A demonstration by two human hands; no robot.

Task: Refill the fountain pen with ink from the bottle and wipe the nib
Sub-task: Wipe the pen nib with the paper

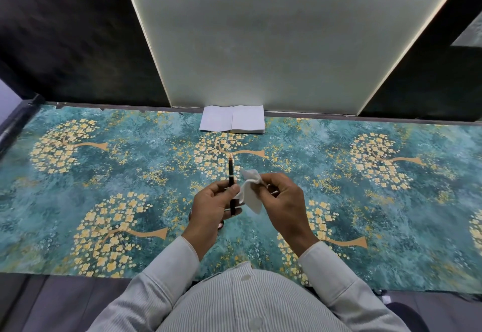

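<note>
The fountain pen (231,185) is partly hidden, with the left hand (211,207) covering the middle of the barrel, and the nib up top is way too small to tell if it's clean or inky. The tissue (249,193) is half tucked behind the right hand's (283,200) fingers. There's something dark under the left hand, can't make it out. Both elbows are cut off at the bottom edge.

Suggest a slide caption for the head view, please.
Left hand holds the fountain pen nib-up; right hand pinches a tissue beside it.

Open notebook (232,122) on floral cloth (104,175)
</note>
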